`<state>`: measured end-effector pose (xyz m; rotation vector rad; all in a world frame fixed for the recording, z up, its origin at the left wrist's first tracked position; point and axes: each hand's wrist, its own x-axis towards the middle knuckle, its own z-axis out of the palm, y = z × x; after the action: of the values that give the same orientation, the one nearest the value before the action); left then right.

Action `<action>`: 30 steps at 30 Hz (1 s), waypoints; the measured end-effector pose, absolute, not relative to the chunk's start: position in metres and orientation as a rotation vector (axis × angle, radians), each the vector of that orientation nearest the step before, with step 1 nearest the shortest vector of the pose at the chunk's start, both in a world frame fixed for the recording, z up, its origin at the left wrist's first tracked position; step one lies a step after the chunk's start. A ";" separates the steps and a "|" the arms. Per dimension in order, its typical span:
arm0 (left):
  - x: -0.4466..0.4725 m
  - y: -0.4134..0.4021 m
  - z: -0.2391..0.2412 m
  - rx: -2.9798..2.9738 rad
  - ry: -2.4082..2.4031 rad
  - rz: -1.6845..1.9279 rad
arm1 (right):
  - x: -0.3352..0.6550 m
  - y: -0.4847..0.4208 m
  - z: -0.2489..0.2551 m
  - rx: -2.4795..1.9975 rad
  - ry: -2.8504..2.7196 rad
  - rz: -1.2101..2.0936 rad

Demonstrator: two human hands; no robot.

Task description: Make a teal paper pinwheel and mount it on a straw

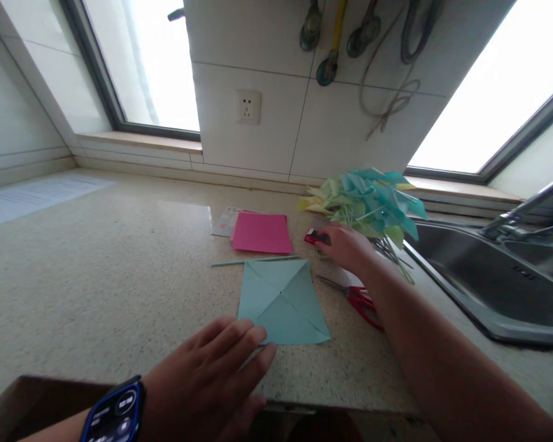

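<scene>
A light blue paper square (281, 301) lies on the counter, with lines running in from its corners and a small dark dot in the middle. My left hand (216, 362) rests its outstretched fingers at the paper's lower left corner. Farther right, my right hand (343, 242) has its fingers bent over a small red and black object (310, 236), whose kind I cannot make out. Red-handled scissors (362, 304) lie partly behind my right forearm. Just beyond the blue square is a thin pale green stick (230, 263).
Pink paper sheets (262, 233) lie beyond the stick, partly over a printed packet (223, 222). Blue, green and yellow paper pinwheels (373, 196) are piled by the wall. A steel sink (470, 282) with a faucet (525, 215) is at right. A printed sheet (37, 196) lies far left.
</scene>
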<state>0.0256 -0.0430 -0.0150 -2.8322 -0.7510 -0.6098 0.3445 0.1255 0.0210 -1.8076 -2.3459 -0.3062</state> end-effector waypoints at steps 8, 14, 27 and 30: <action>0.027 -0.041 -0.019 -2.891 -0.844 -0.652 | 0.350 0.125 0.016 -1.727 -2.356 -0.488; 0.026 -0.041 -0.015 -2.903 -0.866 -0.658 | 0.348 0.123 0.015 -1.636 -2.324 -0.549; 0.024 -0.040 -0.013 -2.941 -0.804 -0.647 | 0.349 0.125 0.008 -1.516 -2.350 -0.592; 0.024 -0.039 -0.012 -2.939 -0.811 -0.642 | 0.349 0.127 0.006 -1.512 -2.349 -0.585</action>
<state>0.0244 -0.0394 -0.0122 -2.9393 -0.8109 -0.6420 0.3488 0.1269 0.0057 -1.5117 -2.3489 -0.5845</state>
